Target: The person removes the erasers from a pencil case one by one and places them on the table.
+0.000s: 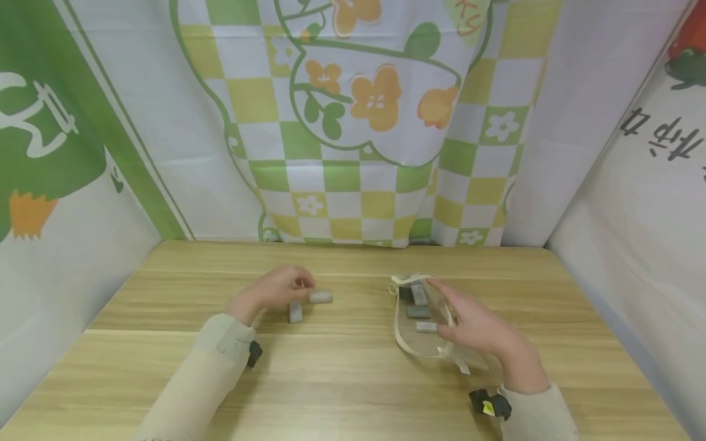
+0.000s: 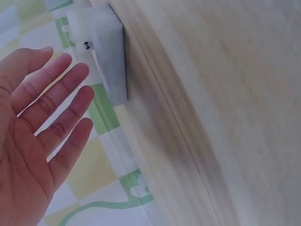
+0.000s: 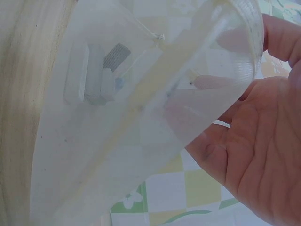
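Observation:
My left hand [image 1: 278, 288] is at two small grey rectangular blocks on the table. One grey block [image 1: 295, 312] lies below its fingers and a second, paler block [image 1: 320, 297] lies just to the right of the fingertips. In the left wrist view the fingers are loosely spread, apart from the nearby grey block [image 2: 109, 54]. My right hand [image 1: 474, 321] grips the rim of a translucent zip pouch [image 1: 405, 346], whose mouth gapes toward the head camera. Inside it lie several grey blocks [image 1: 418, 312], also visible through the pouch wall in the right wrist view.
The wood-grain table [image 1: 331, 392] reaches back to a checked floral curtain [image 1: 358, 184]. Printed cloth walls stand at the left [image 1: 72, 275] and the right [image 1: 634, 245]. A small ring [image 1: 393, 289] hangs at the pouch's left rim.

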`<state>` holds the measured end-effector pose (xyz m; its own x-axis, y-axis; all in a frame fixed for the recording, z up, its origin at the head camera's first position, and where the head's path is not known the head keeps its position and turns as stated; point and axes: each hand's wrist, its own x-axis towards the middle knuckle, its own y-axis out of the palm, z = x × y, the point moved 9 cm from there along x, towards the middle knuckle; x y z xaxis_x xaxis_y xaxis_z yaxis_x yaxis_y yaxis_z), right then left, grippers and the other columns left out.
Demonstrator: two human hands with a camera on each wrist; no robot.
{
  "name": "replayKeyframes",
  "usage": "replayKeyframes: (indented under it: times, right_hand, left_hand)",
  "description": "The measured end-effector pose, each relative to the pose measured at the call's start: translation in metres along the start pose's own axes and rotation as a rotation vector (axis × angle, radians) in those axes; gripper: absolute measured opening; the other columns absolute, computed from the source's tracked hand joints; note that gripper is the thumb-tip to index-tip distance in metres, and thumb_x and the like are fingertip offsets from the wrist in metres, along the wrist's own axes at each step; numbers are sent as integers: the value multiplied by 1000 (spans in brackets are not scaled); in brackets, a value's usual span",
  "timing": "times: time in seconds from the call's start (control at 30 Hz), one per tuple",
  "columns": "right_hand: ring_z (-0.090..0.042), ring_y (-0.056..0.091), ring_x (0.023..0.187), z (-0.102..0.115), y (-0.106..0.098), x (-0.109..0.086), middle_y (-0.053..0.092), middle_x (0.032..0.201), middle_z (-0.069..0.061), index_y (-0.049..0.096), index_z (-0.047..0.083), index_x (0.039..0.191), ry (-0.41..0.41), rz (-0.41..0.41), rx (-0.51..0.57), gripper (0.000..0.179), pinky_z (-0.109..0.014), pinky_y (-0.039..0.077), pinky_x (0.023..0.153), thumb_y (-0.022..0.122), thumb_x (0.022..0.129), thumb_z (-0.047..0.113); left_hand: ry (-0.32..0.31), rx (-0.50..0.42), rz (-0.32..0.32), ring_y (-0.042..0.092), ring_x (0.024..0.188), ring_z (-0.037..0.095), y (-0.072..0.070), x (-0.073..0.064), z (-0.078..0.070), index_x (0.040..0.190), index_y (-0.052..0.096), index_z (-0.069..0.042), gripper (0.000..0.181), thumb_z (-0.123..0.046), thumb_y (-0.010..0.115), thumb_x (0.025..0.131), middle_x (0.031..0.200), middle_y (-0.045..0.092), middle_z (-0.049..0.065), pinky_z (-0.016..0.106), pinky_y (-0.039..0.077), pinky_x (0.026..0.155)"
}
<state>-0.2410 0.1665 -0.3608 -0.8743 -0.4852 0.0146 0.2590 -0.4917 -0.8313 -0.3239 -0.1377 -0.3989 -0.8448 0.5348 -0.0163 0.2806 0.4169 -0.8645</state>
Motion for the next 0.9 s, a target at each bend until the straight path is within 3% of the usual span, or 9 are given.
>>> replayKeyframes:
  times: [0.27,0.53,0.9]
  right_hand:
    - [-49,37,140,2,-1,0,32,156,-28,23,0,155,-14,-7,-9,85,-62,32,114,68,83,6]
    - [-49,32,142,2,-2,-1,29,158,-28,22,1,156,-12,3,2,84,-63,28,115,67,86,7]
    - [-49,35,141,2,-1,0,27,158,-29,19,-1,156,-17,-6,-3,86,-62,31,115,67,85,9]
  left_hand:
    - [75,42,-69,64,104,27,-5,-4,-14,108,71,-5,17,-13,64,94,109,72,8,48,52,94]
    - [105,78,-121,63,109,27,-7,-7,-31,114,70,-6,22,-17,63,96,116,70,9,46,52,97]
    - [181,97,-148,60,121,29,2,-3,-58,116,69,-9,23,-18,65,95,120,69,6,47,48,105]
